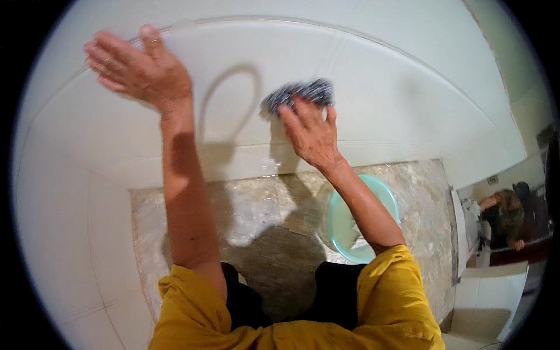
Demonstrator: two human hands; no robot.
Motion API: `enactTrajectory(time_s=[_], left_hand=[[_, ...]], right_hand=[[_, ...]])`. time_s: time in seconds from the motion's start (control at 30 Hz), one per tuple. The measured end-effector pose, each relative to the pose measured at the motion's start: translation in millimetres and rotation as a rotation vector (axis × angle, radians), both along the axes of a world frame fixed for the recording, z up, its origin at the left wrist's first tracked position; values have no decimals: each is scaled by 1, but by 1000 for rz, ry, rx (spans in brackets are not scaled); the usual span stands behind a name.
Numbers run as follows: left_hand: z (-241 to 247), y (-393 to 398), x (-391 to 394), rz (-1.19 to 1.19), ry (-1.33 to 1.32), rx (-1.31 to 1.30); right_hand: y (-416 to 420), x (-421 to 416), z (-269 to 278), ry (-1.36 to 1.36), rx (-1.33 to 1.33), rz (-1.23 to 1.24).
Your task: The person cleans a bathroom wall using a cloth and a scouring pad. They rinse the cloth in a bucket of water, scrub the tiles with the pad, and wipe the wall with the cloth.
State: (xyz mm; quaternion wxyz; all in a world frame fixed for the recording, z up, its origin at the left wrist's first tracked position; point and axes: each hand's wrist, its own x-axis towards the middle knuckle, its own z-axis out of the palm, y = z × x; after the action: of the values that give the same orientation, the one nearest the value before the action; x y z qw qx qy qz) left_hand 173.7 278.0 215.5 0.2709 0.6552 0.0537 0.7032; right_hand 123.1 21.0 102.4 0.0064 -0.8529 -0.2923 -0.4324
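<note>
My right hand (313, 131) presses a crumpled grey-and-white cloth (299, 94) against the white tiled wall (372, 105) in front of me. The cloth sticks out past my fingertips. Up and to the left, my left hand (140, 70) is raised with its fingers stretched and thumb apart, near a joint line of the wall; it holds nothing, and whether it touches the wall I cannot tell. Beneath my right forearm a light green plastic basin (334, 218) stands on the floor, partly hidden by the arm.
Stone-patterned floor tiles (262, 197) lie below, with my shadow across them. Another white tiled wall (57, 210) rises on the left. At the far right, beyond an opening, a person (503, 214) is partly visible, bent over.
</note>
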Motion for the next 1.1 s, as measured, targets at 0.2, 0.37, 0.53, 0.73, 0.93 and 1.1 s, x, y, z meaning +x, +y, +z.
enactTrajectory(time_s=[0.2,0.37,0.53,0.73,0.93,1.1], left_hand=[[-1,-8,3,15,-22,13],[0,0,8,69,-55,66],[1,-11,4,69,-12,50],[1,-8,7,132,-94,108],[-1,-14,7,110,-16,106],[-4,-7,13,126,-18,160]], right_hand=[[-11,8,-62,-29,-242,108],[-66,8,-53,8,156,-65],[-133,8,-63,115,1057,-369],[-117,15,-45,119,1251,-332],[-64,14,-53,248,540,60],[-179,32,-27,-64,1360,-394]])
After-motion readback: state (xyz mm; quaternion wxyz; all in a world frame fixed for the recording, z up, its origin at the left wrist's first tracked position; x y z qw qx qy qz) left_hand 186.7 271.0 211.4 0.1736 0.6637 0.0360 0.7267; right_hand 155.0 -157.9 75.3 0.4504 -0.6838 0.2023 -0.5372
